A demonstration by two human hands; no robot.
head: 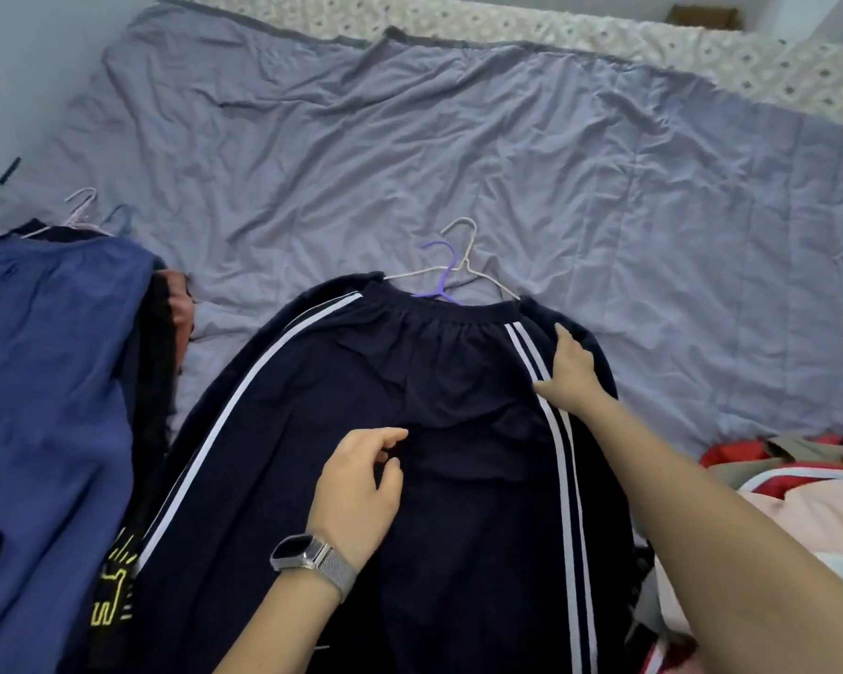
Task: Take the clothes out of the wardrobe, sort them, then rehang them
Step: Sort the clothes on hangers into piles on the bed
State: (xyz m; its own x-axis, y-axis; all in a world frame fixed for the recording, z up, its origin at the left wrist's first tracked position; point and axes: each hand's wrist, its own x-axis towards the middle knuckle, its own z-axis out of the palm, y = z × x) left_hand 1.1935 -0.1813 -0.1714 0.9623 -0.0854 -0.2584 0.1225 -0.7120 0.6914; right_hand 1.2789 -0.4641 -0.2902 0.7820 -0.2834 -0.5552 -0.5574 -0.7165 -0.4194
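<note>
Covering the bed, a wrinkled lavender sheet [458, 153] carries navy track pants [410, 479] with white side stripes, laid flat in the near centre. Right hand [573, 377] presses open-palmed on the right stripe; left hand [358, 493] hovers loosely curled, gripping nothing. Two wire hangers [458, 270] poke from the waistband.

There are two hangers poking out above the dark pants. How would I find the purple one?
Start at the wrinkled grey-blue sheet on the bed, then look to the navy pants with white side stripes lying in the middle. Two hooks stick out just above their waistband. The purple hanger is the lower, coloured one, lying left of the pale hanger, whose hook reaches farther up.
</note>
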